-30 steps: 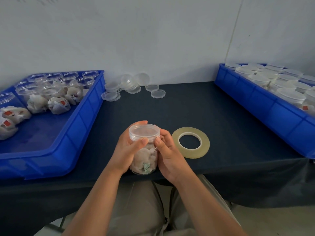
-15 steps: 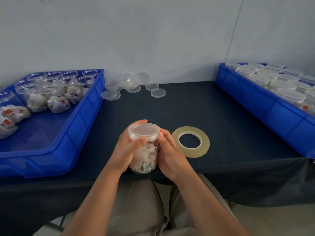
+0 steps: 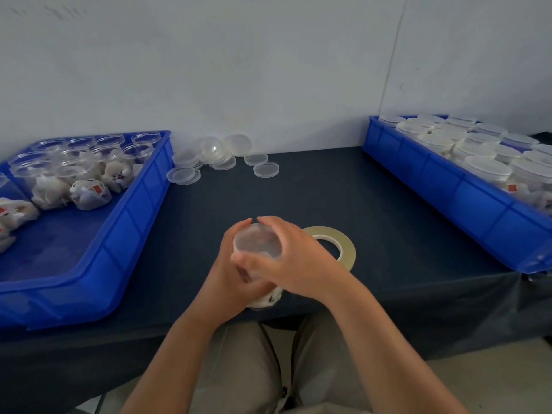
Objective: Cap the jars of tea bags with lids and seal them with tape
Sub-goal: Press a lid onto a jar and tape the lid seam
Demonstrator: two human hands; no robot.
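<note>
Head view: the left hand (image 3: 227, 274) and right hand (image 3: 300, 264) both curl round one lidded jar (image 3: 257, 242) between them. The tape roll (image 3: 344, 247) lies just right of them, so sealing looks unfinished. Open jars (image 3: 139, 148) wait far left; many capped jars (image 3: 488, 168) sit far right.

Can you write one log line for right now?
left hand holds jar | right hand grips lid | tape roll on table, untouched

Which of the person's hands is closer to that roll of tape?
Right. The right hand, gripping the jar, sits just beside the tape roll; the left hand holds the jar's far side.
</note>
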